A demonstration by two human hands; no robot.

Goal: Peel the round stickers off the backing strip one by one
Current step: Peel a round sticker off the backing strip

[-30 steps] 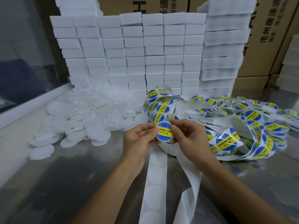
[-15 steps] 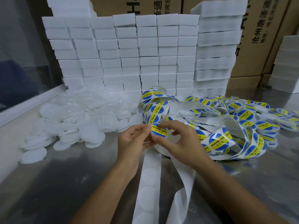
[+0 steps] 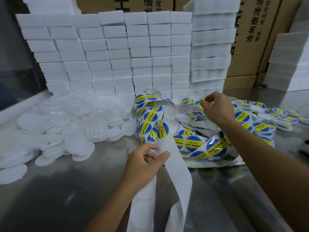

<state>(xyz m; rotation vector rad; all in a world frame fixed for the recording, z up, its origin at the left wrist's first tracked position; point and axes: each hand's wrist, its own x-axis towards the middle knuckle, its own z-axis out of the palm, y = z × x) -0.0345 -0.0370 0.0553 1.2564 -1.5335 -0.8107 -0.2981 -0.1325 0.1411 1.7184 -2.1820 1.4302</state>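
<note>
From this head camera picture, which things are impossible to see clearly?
- Sticker pinched by the right hand: the fingers cover most of it, so its print is unreadable.
- Backing strip held by the left hand: its lower end is cut off by the bottom edge.
- Cardboard boxes: their printing is cut off by the top edge.

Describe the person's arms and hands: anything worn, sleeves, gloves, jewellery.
Both arms are bare as far as the frame shows; no sleeve comes into view. The left hand and the right hand wear no gloves. No ring, watch or wristband shows on either. The nails that can be seen look short and unpainted. No tape, bandage or marking is visible.
</note>
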